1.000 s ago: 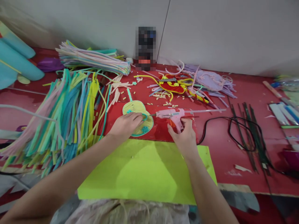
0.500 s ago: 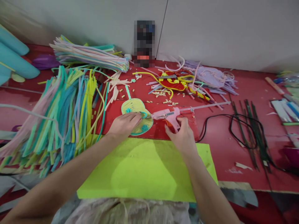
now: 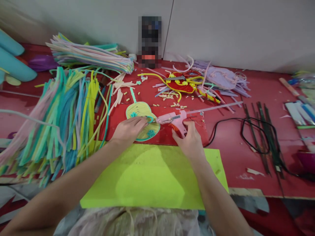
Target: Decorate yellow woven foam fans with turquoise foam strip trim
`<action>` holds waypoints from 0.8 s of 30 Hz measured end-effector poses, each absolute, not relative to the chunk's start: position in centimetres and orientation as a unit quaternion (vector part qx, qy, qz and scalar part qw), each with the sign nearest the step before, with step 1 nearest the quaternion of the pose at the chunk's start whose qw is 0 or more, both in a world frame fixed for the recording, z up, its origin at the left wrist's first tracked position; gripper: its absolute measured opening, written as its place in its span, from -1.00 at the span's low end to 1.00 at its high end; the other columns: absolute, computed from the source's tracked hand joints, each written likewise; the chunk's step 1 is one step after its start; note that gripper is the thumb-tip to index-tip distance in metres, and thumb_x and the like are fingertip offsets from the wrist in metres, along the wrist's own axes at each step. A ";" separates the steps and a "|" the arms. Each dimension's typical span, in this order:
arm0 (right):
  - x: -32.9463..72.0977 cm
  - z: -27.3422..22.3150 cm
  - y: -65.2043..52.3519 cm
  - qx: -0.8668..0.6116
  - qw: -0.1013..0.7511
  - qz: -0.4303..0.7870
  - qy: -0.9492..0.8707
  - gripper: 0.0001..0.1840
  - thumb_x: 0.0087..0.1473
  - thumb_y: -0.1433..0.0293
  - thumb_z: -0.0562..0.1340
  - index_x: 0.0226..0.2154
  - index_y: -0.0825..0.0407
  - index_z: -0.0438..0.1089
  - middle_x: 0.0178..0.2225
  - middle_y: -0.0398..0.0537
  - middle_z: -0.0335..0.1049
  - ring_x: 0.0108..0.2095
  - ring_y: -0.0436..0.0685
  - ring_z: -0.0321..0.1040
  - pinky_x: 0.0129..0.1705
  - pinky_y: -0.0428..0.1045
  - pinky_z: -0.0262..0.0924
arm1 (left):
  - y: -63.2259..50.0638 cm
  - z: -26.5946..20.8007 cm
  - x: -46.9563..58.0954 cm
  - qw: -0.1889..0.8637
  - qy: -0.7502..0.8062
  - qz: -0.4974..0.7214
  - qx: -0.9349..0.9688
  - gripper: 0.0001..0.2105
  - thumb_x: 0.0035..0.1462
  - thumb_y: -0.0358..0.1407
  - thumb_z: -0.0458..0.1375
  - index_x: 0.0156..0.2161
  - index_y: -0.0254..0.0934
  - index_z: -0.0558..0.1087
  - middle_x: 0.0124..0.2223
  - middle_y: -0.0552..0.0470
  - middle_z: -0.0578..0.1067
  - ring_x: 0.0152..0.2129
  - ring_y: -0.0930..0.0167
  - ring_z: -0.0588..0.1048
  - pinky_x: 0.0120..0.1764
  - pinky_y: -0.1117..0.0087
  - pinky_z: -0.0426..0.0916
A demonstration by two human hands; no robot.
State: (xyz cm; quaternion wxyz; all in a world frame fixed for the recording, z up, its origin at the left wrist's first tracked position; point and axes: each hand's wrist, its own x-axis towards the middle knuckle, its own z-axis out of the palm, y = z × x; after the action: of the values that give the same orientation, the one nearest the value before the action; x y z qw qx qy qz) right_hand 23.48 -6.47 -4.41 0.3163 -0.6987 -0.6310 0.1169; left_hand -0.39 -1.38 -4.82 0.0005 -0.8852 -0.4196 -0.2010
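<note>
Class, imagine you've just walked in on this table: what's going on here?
A person is working with both bare hands at a red table. The right hand holds a pink glue gun, its nozzle pointing at a small teal loop by the left hand. That hand rests over a yellow piece edged in teal. Whether the nozzle touches the loop is too small to tell. Colourful fuzzy stems lie to the left.

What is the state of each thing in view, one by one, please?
Left hand: fingers closed on teal loop.
Right hand: gripping pink glue gun.
Pink glue gun: glue stick protruding behind.
Yellow craft piece: flat, teal-edged.
Scissors: lying down, opening unclear.
Black cord: loosely looped.
Yellow-green sheet: spread out.
</note>
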 end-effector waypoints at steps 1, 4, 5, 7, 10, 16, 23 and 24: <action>23.5 -4.4 -6.5 -0.696 0.317 0.117 -0.633 -0.59 -0.02 0.14 0.18 -0.16 0.01 0.18 -0.23 0.08 0.37 -0.25 0.22 0.36 -0.27 0.10 0.25 | -1.4 -4.8 -0.4 0.003 -0.418 -0.203 -0.885 -0.78 0.24 -0.29 -0.04 -0.06 -0.23 0.37 -0.11 -0.05 0.53 -0.13 0.38 0.49 -0.07 0.32 0.40; 23.5 -4.5 -6.5 -0.688 0.317 0.118 -0.642 -0.60 -0.02 0.16 0.18 -0.16 0.01 0.18 -0.23 0.06 0.37 -0.25 0.21 0.36 -0.28 0.08 0.25 | -1.4 -4.8 -0.4 0.000 -0.416 -0.205 -0.886 -0.78 0.24 -0.29 -0.03 -0.06 -0.24 0.37 -0.10 -0.06 0.53 -0.13 0.36 0.49 -0.08 0.31 0.40; 23.5 -4.5 -6.5 -0.686 0.317 0.117 -0.644 -0.61 -0.01 0.16 0.18 -0.16 0.01 0.18 -0.23 0.06 0.37 -0.25 0.21 0.36 -0.28 0.08 0.25 | -1.4 -4.8 -0.4 -0.003 -0.417 -0.206 -0.886 -0.77 0.24 -0.30 -0.03 -0.06 -0.24 0.38 -0.09 -0.06 0.53 -0.13 0.36 0.49 -0.08 0.31 0.40; 23.5 -4.5 -6.5 -0.687 0.315 0.113 -0.646 -0.61 -0.01 0.15 0.17 -0.16 0.00 0.18 -0.23 0.05 0.37 -0.27 0.20 0.35 -0.29 0.08 0.25 | -1.4 -4.8 -0.3 -0.009 -0.420 -0.206 -0.884 -0.77 0.23 -0.30 -0.03 -0.06 -0.23 0.38 -0.09 -0.06 0.52 -0.12 0.36 0.49 -0.07 0.30 0.40; 23.5 -4.5 -6.5 -0.691 0.315 0.106 -0.642 -0.61 -0.01 0.14 0.16 -0.17 0.00 0.19 -0.23 0.06 0.37 -0.28 0.20 0.35 -0.29 0.08 0.24 | -1.4 -4.9 -0.3 -0.015 -0.426 -0.206 -0.881 -0.77 0.23 -0.29 -0.02 -0.06 -0.22 0.38 -0.09 -0.05 0.53 -0.12 0.36 0.49 -0.05 0.30 0.39; 23.5 -4.2 -6.5 -0.694 0.318 0.105 -0.637 -0.62 0.01 0.15 0.15 -0.16 0.00 0.18 -0.22 0.07 0.36 -0.27 0.20 0.36 -0.28 0.09 0.25 | -1.5 -5.0 -0.4 -0.037 -0.429 -0.217 -0.876 -0.77 0.23 -0.28 -0.03 -0.05 -0.21 0.38 -0.09 -0.04 0.53 -0.10 0.36 0.48 -0.04 0.29 0.39; 23.5 -4.3 -6.5 -0.690 0.318 0.106 -0.641 -0.64 -0.02 0.19 0.17 -0.17 -0.01 0.18 -0.22 0.05 0.37 -0.27 0.18 0.36 -0.28 0.07 0.25 | -1.5 -4.9 -0.3 -0.035 -0.430 -0.219 -0.875 -0.78 0.24 -0.29 -0.03 -0.08 -0.23 0.39 -0.07 -0.04 0.52 -0.13 0.36 0.49 -0.07 0.31 0.39; 23.5 -4.3 -6.5 -0.689 0.318 0.107 -0.643 -0.64 -0.02 0.19 0.18 -0.17 -0.01 0.18 -0.22 0.04 0.37 -0.27 0.19 0.36 -0.28 0.07 0.25 | -1.5 -4.9 -0.3 -0.036 -0.431 -0.218 -0.875 -0.78 0.24 -0.29 -0.03 -0.08 -0.23 0.39 -0.07 -0.04 0.52 -0.12 0.36 0.49 -0.06 0.31 0.39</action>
State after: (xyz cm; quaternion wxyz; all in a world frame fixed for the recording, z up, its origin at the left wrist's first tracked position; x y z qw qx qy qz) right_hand 23.55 -6.51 -4.31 0.3179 -0.6888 -0.6428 0.1066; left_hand -0.26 -1.46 -4.91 -0.0362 -0.8748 -0.4312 -0.2178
